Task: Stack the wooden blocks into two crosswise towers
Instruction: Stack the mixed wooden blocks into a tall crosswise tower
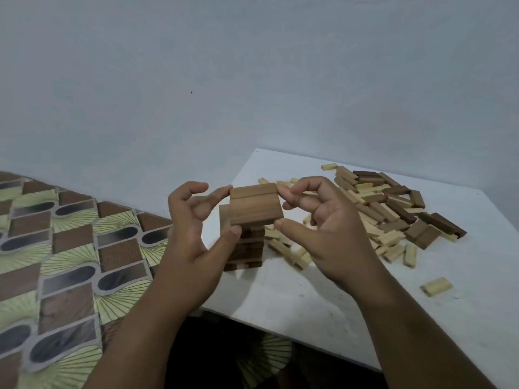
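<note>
Two bare hands frame a single tower of brown wooden blocks [247, 228] that stands near the left edge of a white table [309, 304]; left of the tower, beyond the table edge, lies a patterned floor covering [56, 248] of brown, grey and pale green shapes; the left hand [191, 228] rises from the lower left with its forearm angled up toward the tower, palm facing right; its index fingertip touches the far left corner of the tower's top layer [254, 203], its thumb presses the near left corner just below that layer, and the other fingers curl loosely in the air, so the hand pinches the layer lightly rather than wrapping it; the top layer shows blocks side by side, with darker layers beneath set crosswise; right of the tower, the right hand [323, 226] mirrors this pose, palm facing left, forearm running down to the lower right; its fingertips meet the far right corner of the top layer and its thumb tip touches the near right corner, with the middle fingers bent and free; further right of the tower a loose pile of pale and dark blocks [379, 214] spreads over the table, touching and overlapping; nearer the camera, apart from that pile, one pale block [436, 286] lies alone.
</note>
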Motion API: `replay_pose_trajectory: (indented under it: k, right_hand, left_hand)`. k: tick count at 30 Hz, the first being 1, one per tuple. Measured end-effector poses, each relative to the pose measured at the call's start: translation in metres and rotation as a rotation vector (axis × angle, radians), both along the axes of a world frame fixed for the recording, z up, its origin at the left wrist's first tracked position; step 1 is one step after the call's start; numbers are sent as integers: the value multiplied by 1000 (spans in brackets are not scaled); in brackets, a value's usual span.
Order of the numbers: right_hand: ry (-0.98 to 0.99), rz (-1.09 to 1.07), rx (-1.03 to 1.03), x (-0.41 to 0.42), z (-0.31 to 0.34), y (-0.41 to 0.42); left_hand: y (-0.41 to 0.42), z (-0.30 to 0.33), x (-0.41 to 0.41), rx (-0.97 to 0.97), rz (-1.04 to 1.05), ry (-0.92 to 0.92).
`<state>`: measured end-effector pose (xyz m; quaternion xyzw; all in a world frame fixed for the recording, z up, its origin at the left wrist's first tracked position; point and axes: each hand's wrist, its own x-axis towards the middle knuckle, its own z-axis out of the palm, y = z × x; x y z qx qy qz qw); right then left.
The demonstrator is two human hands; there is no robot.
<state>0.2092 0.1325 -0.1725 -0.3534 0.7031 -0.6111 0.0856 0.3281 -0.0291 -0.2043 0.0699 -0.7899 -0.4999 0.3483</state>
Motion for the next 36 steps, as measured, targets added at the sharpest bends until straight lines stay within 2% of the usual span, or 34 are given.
replay_pose_trajectory:
  k: [5, 12, 36]
  right_hand:
    - [-13, -11, 50, -4, -5, -18]
    - [-47, -39, 127, -7, -17, -23]
    - [-71, -20, 162, -10, -26, -27]
  left_hand:
    - [-11, -10, -4, 59, 46, -28]
    - [-16, -26, -11, 41, 96, -104]
    - [-17, -28, -8, 140, 90, -149]
